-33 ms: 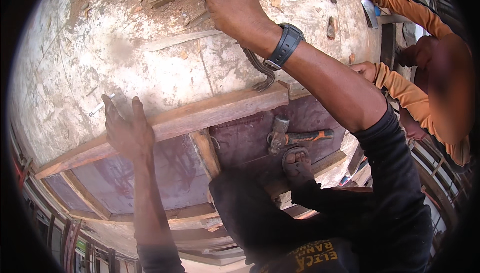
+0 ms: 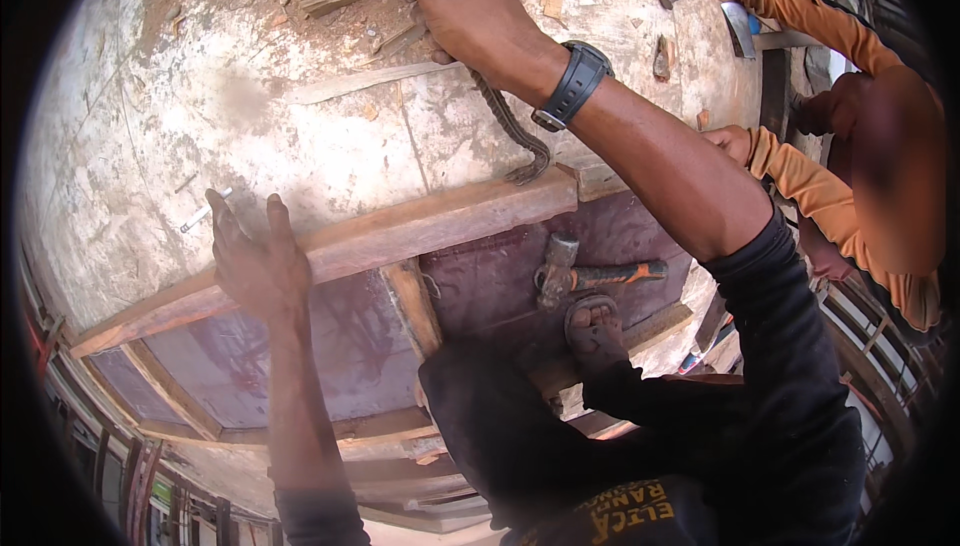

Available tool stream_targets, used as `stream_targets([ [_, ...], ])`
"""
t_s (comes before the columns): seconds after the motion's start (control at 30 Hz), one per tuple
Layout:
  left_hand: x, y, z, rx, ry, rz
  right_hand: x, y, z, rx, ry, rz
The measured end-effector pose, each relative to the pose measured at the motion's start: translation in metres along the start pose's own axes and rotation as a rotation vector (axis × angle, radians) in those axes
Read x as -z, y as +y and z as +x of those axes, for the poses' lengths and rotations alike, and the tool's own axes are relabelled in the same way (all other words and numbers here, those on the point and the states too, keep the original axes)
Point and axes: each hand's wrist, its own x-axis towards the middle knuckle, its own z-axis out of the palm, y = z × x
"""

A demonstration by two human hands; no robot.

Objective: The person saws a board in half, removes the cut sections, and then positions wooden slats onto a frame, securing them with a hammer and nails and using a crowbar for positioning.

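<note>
Metal bar (image 2: 508, 124), bent foot at beam (image 2: 440, 221)

Ribbed; gripped by right hand (image 2: 480, 21). Place: foot by the beam's upper edge, near its right end. Axis: aslant to the beam, foot pointing down-right in view. Done, apparently: foot positioned; outstanding: beam looks still fixed. Left hand (image 2: 260, 271): spread wide at the beam.
</note>
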Motion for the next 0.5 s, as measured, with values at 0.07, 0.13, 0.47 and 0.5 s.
stream_targets([
  [0.07, 0.0, 0.009, 0.0, 0.01, -0.03, -0.034, 0.016, 0.001, 0.016, -0.066, -0.135, 0.118],
  [0.13, -0.004, 0.011, 0.0, 0.0, -0.029, -0.036, 0.023, -0.002, 0.03, -0.003, -0.208, 0.185],
  [0.47, -0.001, 0.007, -0.001, -0.026, -0.012, -0.064, 0.023, -0.012, 0.048, 0.014, -0.117, 0.402],
  [0.5, 0.0, 0.009, 0.0, -0.018, -0.037, -0.081, 0.026, -0.012, 0.049, 0.011, -0.102, 0.408],
])
